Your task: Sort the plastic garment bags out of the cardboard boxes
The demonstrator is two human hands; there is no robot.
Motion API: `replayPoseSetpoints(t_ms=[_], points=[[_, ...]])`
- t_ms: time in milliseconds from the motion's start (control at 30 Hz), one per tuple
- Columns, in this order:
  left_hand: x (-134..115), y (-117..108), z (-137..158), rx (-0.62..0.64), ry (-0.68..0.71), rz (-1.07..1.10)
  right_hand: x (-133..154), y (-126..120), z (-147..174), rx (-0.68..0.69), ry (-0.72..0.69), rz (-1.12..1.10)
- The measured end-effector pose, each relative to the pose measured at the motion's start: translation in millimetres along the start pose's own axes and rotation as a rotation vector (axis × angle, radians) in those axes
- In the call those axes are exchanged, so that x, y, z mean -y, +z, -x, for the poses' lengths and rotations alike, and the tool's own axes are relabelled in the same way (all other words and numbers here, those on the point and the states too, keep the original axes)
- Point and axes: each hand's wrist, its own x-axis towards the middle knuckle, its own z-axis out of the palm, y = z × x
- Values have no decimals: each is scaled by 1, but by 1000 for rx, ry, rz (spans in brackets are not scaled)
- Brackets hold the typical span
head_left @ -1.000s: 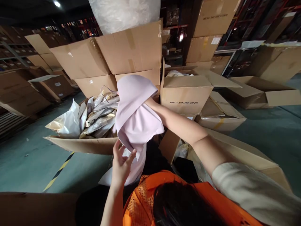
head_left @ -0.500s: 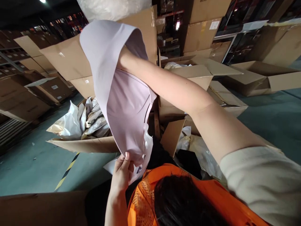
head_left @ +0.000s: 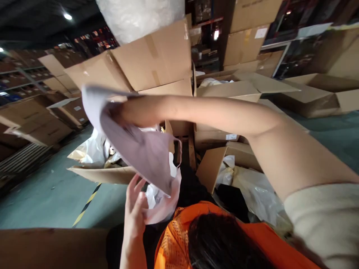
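A smooth lavender garment [head_left: 134,145] with a thin strap hangs in front of me, blurred by motion. My right hand [head_left: 123,112] is inside its upper folds; the fabric hides the fingers and smears their outline. Low on the left, my left hand [head_left: 136,203] has its fingers apart, close to the garment's lower edge. A paler pink part of the garment [head_left: 168,209] hangs below, beside my left thumb. White material [head_left: 153,196] shows within that lower part, though its kind is unclear.
An open carton [head_left: 103,175] of bagged goods sits ahead on the left. Another carton [head_left: 210,170] with plastic bags stands near on the right. Tall stacked cartons [head_left: 157,52] rise in front. Black-and-yellow tape [head_left: 86,203] marks the green floor.
My right hand has moved down and left, folding the garment's upper part over. My left hand has let go of the fabric edge, and its fingers have spread. The view has shifted slightly.
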Motion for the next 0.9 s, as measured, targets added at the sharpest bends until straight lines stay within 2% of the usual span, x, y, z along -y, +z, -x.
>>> replayPoseSetpoints(t_ms=[33,100,167,200,267,367,433,500,600,767,900], points=[[0,-2,1,-51,10,39,23,5,9,139,-101,119],[4,0,5,-116,-57,101,66,20,26,398,-275,292],[11,11,12,-171,-142,200,94,35,40,509,-373,296],[15,18,16,-188,-166,277,102,42,45,506,-425,288],[22,33,20,-227,-198,445,106,50,51,382,-524,317],[25,44,20,-280,-346,597,100,50,58,234,-623,393],[23,45,18,-246,-453,680,98,42,62,267,-626,382],[22,42,18,-210,-476,740,99,32,69,354,-601,327],[22,37,19,-305,-458,708,98,22,83,449,-516,254],[27,26,20,-486,-306,703,77,18,118,395,-374,188],[33,21,23,-470,-239,789,62,17,137,358,-299,146]])
